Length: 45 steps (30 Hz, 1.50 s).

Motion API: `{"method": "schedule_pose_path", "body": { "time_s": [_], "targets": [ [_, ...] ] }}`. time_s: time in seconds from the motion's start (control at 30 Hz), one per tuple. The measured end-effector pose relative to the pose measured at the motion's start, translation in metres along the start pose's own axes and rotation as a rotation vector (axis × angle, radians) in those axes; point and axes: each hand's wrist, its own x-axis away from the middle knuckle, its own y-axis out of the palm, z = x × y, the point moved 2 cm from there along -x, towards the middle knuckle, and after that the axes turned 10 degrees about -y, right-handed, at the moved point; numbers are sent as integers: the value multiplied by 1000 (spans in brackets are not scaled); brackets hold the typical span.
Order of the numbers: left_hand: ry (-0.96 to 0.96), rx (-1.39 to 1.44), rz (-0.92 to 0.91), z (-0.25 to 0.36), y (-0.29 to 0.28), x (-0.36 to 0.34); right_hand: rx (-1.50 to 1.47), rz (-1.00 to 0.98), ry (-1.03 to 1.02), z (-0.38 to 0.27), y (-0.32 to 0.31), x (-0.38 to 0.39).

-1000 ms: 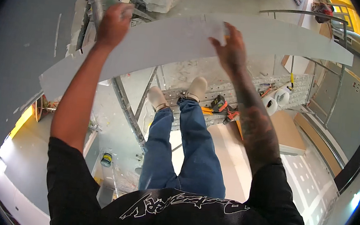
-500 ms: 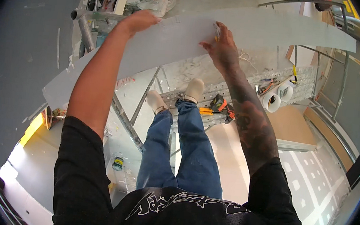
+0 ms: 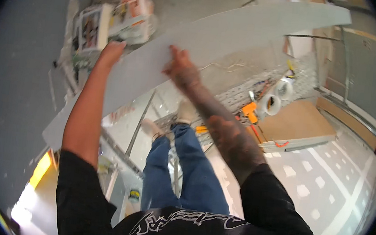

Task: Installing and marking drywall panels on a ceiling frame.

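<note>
Panel point(image 3: 232, 35), pale grey, near L to far R: our L hand point(image 3: 114, 50) at far edge, R hand point(image 3: 182, 70) over near edge; finger grip blurred, we can't tell.

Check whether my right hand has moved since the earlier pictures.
Yes: your right hand has moved left, now farther from the white buckets than before.
</note>
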Motion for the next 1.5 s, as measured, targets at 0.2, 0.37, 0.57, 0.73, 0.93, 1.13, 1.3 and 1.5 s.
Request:
{"method": "schedule_pose_path", "body": {
  "time_s": [0.2, 0.37, 0.57, 0.73, 0.93, 1.13, 1.3, 1.5],
  "targets": [
    [52, -96, -200, 10, -36, 50, -34, 38, -75, -44, -10, -4],
    [30, -25, -204, -3, -17, 36, -12, 37, -77, -41, -21, -1],
    [-27, 62, -193, -9, 7, 9, 3, 5, -56, -28, -23, 2],
    [-62, -95, 5, -68, 10, -68, -16, -18, -62, -36, -21, 0],
    [-135, -90, 432, -8, 51, -72, -37, 17, -71, -3, -27, 13],
    [591, -154, 117, 206, 111, 24, -98, 26, -130, -18, -29, 12],
    [564, -251, 0, 284, 201, 12, -215, 241, -244, -13, 1, 8],
    [441, -292, -43, 276, 212, 22, -232, -106, -163, -10, -20, 28]
  ]
}}
